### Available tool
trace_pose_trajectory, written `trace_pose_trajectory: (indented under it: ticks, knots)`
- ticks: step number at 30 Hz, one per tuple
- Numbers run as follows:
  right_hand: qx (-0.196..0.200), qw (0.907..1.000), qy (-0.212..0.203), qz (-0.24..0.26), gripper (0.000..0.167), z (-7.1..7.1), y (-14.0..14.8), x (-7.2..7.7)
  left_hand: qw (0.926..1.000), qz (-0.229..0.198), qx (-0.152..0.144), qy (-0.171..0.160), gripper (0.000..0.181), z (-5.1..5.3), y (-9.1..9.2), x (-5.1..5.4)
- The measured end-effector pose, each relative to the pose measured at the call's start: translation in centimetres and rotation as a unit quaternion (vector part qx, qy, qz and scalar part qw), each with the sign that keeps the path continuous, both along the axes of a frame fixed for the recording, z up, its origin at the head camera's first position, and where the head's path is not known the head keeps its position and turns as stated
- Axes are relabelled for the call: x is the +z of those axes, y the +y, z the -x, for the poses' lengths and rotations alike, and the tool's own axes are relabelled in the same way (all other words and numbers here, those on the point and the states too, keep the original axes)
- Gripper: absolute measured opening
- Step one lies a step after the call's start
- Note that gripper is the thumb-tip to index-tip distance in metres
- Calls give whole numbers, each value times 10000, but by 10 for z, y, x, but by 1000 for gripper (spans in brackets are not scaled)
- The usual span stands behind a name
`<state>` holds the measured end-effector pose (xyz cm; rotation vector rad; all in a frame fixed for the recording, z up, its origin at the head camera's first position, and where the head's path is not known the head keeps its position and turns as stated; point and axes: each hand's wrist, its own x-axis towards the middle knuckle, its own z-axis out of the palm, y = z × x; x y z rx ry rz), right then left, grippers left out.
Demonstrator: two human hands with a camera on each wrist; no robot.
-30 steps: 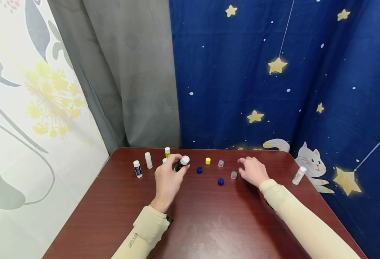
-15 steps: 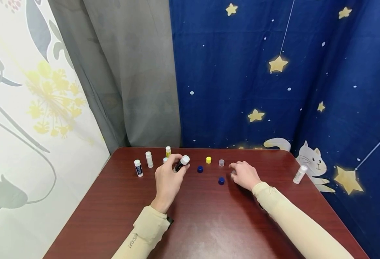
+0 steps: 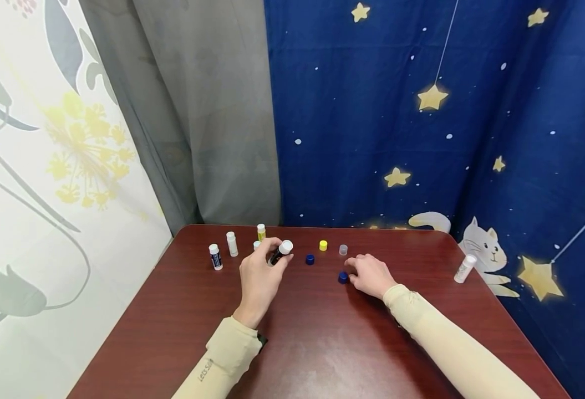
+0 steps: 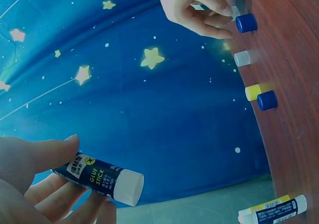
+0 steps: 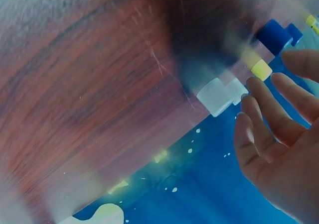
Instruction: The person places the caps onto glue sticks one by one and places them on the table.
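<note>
In the head view my left hand (image 3: 260,280) grips a dark glue stick (image 3: 281,252) above the table, its white end tilted up and right. The left wrist view shows the stick's label (image 4: 97,176) facing the camera, thumb on one side and fingers on the other. My right hand (image 3: 370,275) is low over the table, fingertips beside a blue cap (image 3: 343,277); whether they touch it I cannot tell. The right wrist view shows that hand (image 5: 279,139) with relaxed, slightly bent fingers near a clear cap (image 5: 215,97), which the hand hides in the head view.
Another blue cap (image 3: 310,259), a yellow cap (image 3: 323,245) and a clear cap (image 3: 343,250) stand between the hands. Several glue sticks, among them a navy one (image 3: 215,257) and a white one (image 3: 232,244), stand back left. One white stick (image 3: 465,269) stands at the table's right edge.
My right hand has moved left, passing over the nearer clear cap and coming beside the nearer blue cap. The left hand keeps its grip on the glue stick and has hardly moved.
</note>
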<state>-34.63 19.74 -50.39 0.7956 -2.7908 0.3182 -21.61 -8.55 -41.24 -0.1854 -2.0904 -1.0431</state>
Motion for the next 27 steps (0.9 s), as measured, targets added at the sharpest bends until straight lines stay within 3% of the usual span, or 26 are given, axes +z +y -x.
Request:
trace_pose_trajectory:
  ticks: [10, 17, 27]
  knots:
    - [196, 9997, -114, -127, 32, -3, -9, -3, 9999, 41, 65, -103, 28, 1, -1, -2]
    - [260, 9992, -264, -169, 25, -4, -13, -7, 9997, 231, 40, 69, 27, 1, -2, -4]
    - [143, 9996, -28, -242, 17, -4, -16, -9, 9995, 313, -73, 60, 26, 2, -2, -7]
